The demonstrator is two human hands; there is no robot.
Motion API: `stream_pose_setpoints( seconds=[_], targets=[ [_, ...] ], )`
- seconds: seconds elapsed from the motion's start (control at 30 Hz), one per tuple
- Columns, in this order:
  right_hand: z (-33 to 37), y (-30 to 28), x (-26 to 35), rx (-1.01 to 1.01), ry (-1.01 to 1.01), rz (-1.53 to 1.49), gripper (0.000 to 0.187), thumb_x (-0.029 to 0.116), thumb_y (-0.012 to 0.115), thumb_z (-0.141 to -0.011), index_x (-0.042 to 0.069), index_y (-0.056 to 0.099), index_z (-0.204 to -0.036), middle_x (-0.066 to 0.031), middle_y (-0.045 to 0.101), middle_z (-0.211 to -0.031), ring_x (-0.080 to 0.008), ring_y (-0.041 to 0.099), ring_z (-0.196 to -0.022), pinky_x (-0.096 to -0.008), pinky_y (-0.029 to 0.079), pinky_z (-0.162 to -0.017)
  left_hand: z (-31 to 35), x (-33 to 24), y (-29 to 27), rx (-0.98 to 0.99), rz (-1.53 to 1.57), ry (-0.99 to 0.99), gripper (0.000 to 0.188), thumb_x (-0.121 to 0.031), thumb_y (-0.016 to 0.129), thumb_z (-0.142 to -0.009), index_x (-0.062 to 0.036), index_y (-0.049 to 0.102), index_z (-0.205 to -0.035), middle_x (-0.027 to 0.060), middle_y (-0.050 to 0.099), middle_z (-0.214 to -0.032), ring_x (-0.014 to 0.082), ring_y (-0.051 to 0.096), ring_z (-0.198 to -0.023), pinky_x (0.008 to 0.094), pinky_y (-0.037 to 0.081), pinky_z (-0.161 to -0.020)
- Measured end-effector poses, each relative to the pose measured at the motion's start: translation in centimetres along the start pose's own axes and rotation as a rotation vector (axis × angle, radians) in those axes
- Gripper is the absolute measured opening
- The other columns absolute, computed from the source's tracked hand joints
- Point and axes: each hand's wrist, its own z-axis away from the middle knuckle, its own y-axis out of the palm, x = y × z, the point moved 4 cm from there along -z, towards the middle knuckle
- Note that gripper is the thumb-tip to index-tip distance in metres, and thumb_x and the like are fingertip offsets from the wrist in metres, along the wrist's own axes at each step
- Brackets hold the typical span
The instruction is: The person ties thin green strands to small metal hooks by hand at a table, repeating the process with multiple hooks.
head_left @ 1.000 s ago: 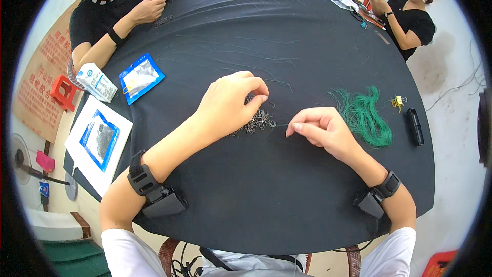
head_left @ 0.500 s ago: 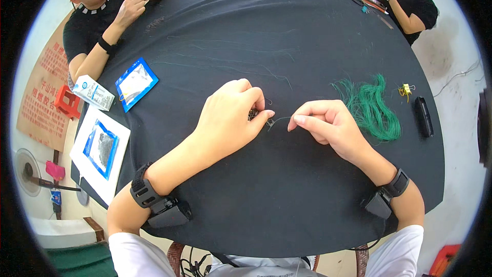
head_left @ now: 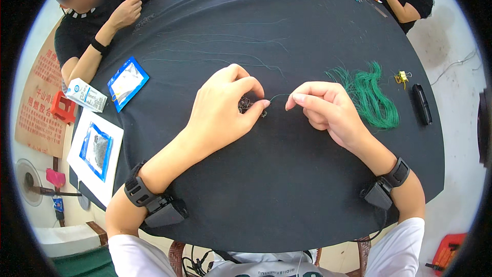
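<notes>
My left hand point(head_left: 218, 105) is curled over a clump of small dark wire pieces that look like fish hooks point(head_left: 244, 104); the thumb and fingers close round it, partly hiding it. A few hooks stick out beside the thumb tip. From there a thin green thread point(head_left: 277, 95) arcs across a short gap to my right hand point(head_left: 328, 106). Its thumb and index finger pinch the thread's other end, with the other fingers folded in. Close by on the right lies a loose hank of green thread point(head_left: 378, 103). Several single threads stretch over the black cloth beyond my hands.
A black cloth point(head_left: 256, 184) covers the table. Left are a blue-and-white packet point(head_left: 128, 83), a small carton point(head_left: 86, 95) and a packet of dark bits point(head_left: 96, 152) on a white board point(head_left: 115, 163). Right are a yellow clip point(head_left: 403, 77) and black case point(head_left: 422, 104). Two people work across the table.
The whole view has shifted slightly. My right hand has lifted a little away from me with the thread, and my left hand stays closed round the hooks.
</notes>
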Motion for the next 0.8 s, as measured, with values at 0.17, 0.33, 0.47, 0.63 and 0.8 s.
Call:
stream_pose_setpoints(
  seconds=[0.17,0.33,0.47,0.63,0.8],
  targets=[
    [0.0,-0.2,0.1,-0.013,-0.024,0.029,0.02,0.019,0.056,-0.092,0.002,0.066,-0.09,0.0098,0.042,-0.055,0.0013,0.03,-0.046,-0.0186,0.02,-0.042,-0.1,0.3,0.8,0.035,0.021,0.011,0.013,-0.012,0.072,-0.071,-0.0058,0.064,-0.08,0.0104,0.056,-0.09,0.0271,0.057,-0.088,0.0349,0.045,-0.078],
    [0.3,-0.2,0.6,-0.054,-0.068,0.217,0.018,0.016,0.057,-0.092,0.001,0.066,-0.09,0.0065,0.054,-0.063,0.0022,0.039,-0.052,-0.0174,0.027,-0.046,0.0,0.3,1.0,0.053,0.048,0.005,0.014,-0.009,0.073,-0.07,-0.0057,0.063,-0.079,0.0111,0.055,-0.093,0.0279,0.056,-0.093,0.0362,0.043,-0.082],
    [0.5,0.0,1.0,-0.106,-0.099,0.24,0.017,0.012,0.058,-0.091,-0.003,0.066,-0.094,-0.0006,0.065,-0.077,-0.0003,0.053,-0.065,-0.0168,0.04,-0.055,0.1,-0.3,0.8,0.027,0.054,0.076,0.016,-0.007,0.072,-0.07,-0.0044,0.061,-0.082,0.0108,0.055,-0.094,0.0259,0.056,-0.089,0.034,0.045,-0.077],
    [0.5,-0.1,0.1,-0.105,-0.125,0.259,0.017,0.009,0.06,-0.089,-0.005,0.067,-0.097,-0.0051,0.068,-0.087,-0.0038,0.059,-0.076,-0.0179,0.046,-0.064,0.5,-1.5,0.3,0.025,0.275,-0.021,0.012,-0.003,0.066,-0.077,-0.0025,0.058,-0.086,0.0073,0.058,-0.078,0.0195,0.057,-0.067,0.0303,0.046,-0.061],
    [0.8,0.4,0.3,-0.125,-0.099,0.33,0.016,0.008,0.061,-0.088,-0.005,0.068,-0.097,-0.0061,0.069,-0.089,-0.0046,0.06,-0.077,-0.0185,0.047,-0.065,0.8,-1.6,0.4,0.034,0.369,-0.023,0.01,-0.003,0.066,-0.08,-0.0022,0.058,-0.088,0.0064,0.059,-0.076,0.0157,0.057,-0.063,0.0272,0.045,-0.056]
  ],
)
